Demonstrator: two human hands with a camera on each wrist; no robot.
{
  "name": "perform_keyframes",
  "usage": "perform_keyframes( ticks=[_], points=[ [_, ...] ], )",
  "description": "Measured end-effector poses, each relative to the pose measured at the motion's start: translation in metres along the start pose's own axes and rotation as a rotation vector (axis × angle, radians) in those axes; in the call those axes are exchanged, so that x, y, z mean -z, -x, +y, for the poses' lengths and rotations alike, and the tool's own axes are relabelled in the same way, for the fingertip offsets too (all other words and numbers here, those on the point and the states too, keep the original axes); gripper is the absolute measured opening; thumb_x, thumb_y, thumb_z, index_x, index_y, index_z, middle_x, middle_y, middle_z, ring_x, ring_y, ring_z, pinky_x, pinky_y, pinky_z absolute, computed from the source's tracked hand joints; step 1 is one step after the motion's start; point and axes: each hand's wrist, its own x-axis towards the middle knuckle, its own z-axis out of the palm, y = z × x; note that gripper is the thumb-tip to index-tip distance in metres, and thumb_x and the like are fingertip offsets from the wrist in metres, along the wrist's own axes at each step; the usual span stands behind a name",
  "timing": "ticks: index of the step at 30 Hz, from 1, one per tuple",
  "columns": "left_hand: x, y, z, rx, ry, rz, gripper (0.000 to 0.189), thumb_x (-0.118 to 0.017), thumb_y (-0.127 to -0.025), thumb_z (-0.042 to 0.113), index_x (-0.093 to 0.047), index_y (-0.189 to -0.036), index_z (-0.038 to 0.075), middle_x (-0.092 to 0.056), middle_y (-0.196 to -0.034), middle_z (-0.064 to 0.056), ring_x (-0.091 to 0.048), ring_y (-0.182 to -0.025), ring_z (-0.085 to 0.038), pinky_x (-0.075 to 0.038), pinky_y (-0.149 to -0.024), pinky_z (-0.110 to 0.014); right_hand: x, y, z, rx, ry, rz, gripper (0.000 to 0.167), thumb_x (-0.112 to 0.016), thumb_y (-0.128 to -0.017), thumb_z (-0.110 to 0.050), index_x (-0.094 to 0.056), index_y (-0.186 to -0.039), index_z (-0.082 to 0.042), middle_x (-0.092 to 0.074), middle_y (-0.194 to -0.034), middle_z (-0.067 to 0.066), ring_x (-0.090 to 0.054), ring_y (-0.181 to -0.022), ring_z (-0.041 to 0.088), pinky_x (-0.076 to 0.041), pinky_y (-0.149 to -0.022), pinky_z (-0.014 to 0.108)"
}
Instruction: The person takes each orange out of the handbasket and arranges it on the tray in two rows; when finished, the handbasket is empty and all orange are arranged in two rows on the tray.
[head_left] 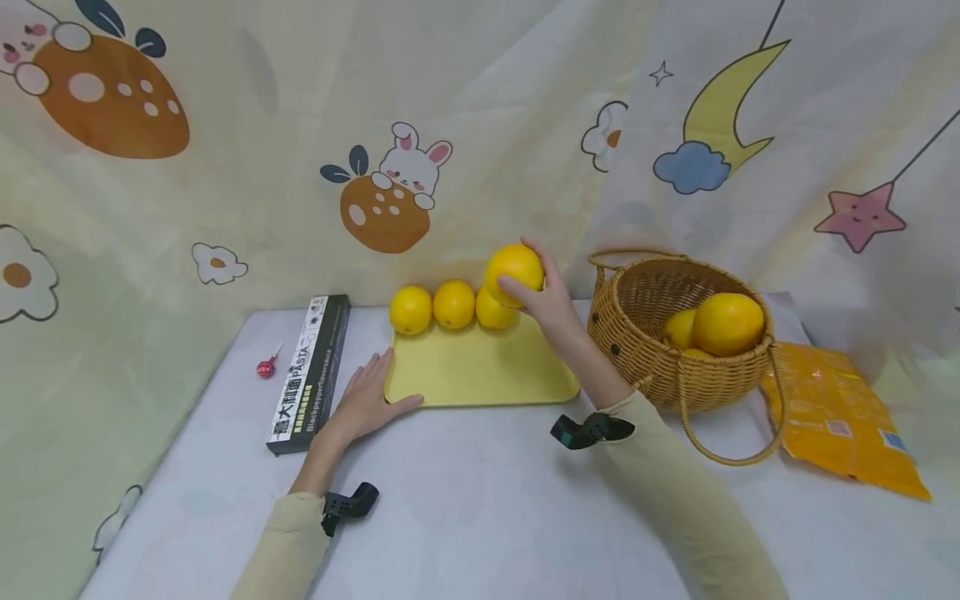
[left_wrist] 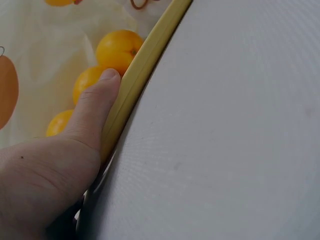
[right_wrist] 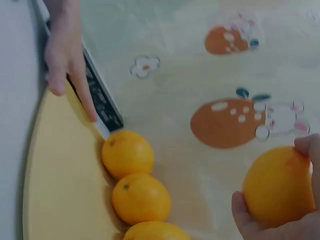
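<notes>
Left hand (head_left: pixel 369 402) touches tray (head_left: pixel 480 371); right hand (head_left: pixel 553 307) grips orange (head_left: pixel 513 265).

wide lane here, lower centre of the head view: the table (head_left: pixel 480 508) lets a hand run between the forearms right up to the tray (head_left: pixel 480 375), whose bare middle offers room too. but upper centre, three oranges (head_left: pixel 454 305) line most of its back edge, cloth (head_left: pixel 525 125) close behind! centre left, left hand (head_left: pixel 365 397) and box (head_left: pixel 309 375) block; centre right, it's right hand (head_left: pixel 555 308) with its orange (head_left: pixel 517 262), then the basket (head_left: pixel 645 367), handle (head_left: pixel 735 462) looping out lower right.
</notes>
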Motion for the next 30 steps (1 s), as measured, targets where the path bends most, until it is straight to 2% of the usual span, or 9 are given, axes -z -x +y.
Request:
perform_keyframes(
  ticks=[2, 6, 8, 11, 14, 17, 21, 26, 30],
  points=[
    [-0.001, 0.0, -0.001, -0.003, 0.0, 0.005, 0.113, -0.063, -0.081, 0.066, -0.007, -0.156, 0.003, -0.012, -0.163, -0.019, -0.008, -0.152, -0.036, -0.004, -0.125, -0.052, 0.001, -0.009, 0.009, -0.006, -0.066, 0.042, 0.069, -0.064, -0.092, -0.021, -0.028, -0.151, -0.028, -0.034, -0.147, 0.009, -0.049, -0.121, 0.026, -0.057, -0.088, 0.033],
    [-0.004, 0.001, -0.002, -0.002, -0.007, -0.011, 0.114, -0.061, -0.081, 0.069, -0.006, -0.156, 0.003, -0.011, -0.163, -0.018, -0.007, -0.152, -0.035, -0.004, -0.125, -0.052, 0.003, -0.022, 0.025, -0.06, -0.286, 0.115, 0.062, -0.059, -0.094, -0.021, -0.029, -0.149, -0.024, -0.034, -0.144, 0.007, -0.046, -0.123, 0.026, -0.06, -0.079, 0.035],
    [-0.005, 0.0, -0.003, -0.004, -0.009, -0.014, 0.114, -0.06, -0.081, 0.07, -0.006, -0.156, 0.004, -0.011, -0.163, -0.017, -0.007, -0.152, -0.034, -0.004, -0.125, -0.051, 0.003, -0.027, 0.032, -0.07, -0.329, 0.167, 0.06, -0.061, -0.094, -0.024, -0.032, -0.146, -0.024, -0.036, -0.141, 0.005, -0.047, -0.121, 0.025, -0.06, -0.078, 0.037],
    [-0.005, -0.001, -0.004, -0.01, -0.007, -0.002, 0.113, -0.06, -0.081, 0.07, -0.007, -0.156, 0.004, -0.011, -0.163, -0.017, -0.007, -0.152, -0.035, -0.004, -0.125, -0.051, 0.005, -0.035, 0.04, -0.038, -0.249, 0.256, 0.061, -0.066, -0.09, -0.03, -0.037, -0.143, -0.024, -0.04, -0.138, 0.006, -0.049, -0.118, 0.023, -0.057, -0.083, 0.037],
    [-0.003, -0.002, -0.005, -0.012, -0.003, 0.009, 0.113, -0.061, -0.081, 0.068, -0.007, -0.156, 0.004, -0.011, -0.163, -0.018, -0.008, -0.152, -0.035, -0.004, -0.125, -0.052, 0.009, -0.041, 0.05, -0.004, -0.11, 0.358, 0.062, -0.069, -0.088, -0.03, -0.041, -0.143, -0.025, -0.043, -0.14, 0.007, -0.049, -0.118, 0.022, -0.051, -0.092, 0.037],
    [-0.002, -0.003, -0.005, -0.008, -0.005, 0.008, 0.113, -0.061, -0.081, 0.069, -0.006, -0.156, 0.004, -0.011, -0.163, -0.017, -0.007, -0.152, -0.035, -0.004, -0.125, -0.052, 0.015, -0.044, 0.062, -0.015, -0.007, 0.444, 0.061, -0.069, -0.088, -0.03, -0.044, -0.143, -0.03, -0.042, -0.146, 0.004, -0.047, -0.123, 0.022, -0.046, -0.101, 0.037],
    [-0.003, -0.004, -0.005, -0.003, -0.004, 0.006, 0.113, -0.06, -0.081, 0.07, -0.006, -0.156, 0.005, -0.011, -0.164, -0.016, -0.007, -0.153, -0.034, -0.004, -0.125, -0.051, 0.025, -0.048, 0.079, -0.052, 0.107, 0.488, 0.061, -0.067, -0.088, -0.03, -0.043, -0.145, -0.032, -0.04, -0.151, 0.0, -0.044, -0.131, 0.022, -0.042, -0.108, 0.038],
    [-0.003, -0.004, -0.004, 0.0, -0.008, -0.004, 0.114, -0.06, -0.08, 0.071, -0.006, -0.156, 0.006, -0.01, -0.164, -0.016, -0.006, -0.153, -0.034, -0.003, -0.125, -0.051, 0.03, -0.05, 0.094, -0.07, 0.269, 0.522, 0.063, -0.071, -0.086, -0.03, -0.046, -0.143, -0.025, -0.045, -0.148, 0.007, -0.043, -0.133, 0.026, -0.037, -0.113, 0.042],
    [-0.002, -0.004, -0.005, 0.001, -0.008, -0.008, 0.113, -0.06, -0.081, 0.071, -0.006, -0.156, 0.006, -0.01, -0.164, -0.016, -0.006, -0.153, -0.034, -0.003, -0.125, -0.051, 0.029, -0.051, 0.102, -0.085, 0.343, 0.522, 0.065, -0.072, -0.084, -0.029, -0.047, -0.143, -0.024, -0.044, -0.146, 0.012, -0.043, -0.132, 0.03, -0.036, -0.113, 0.044]
  ],
)
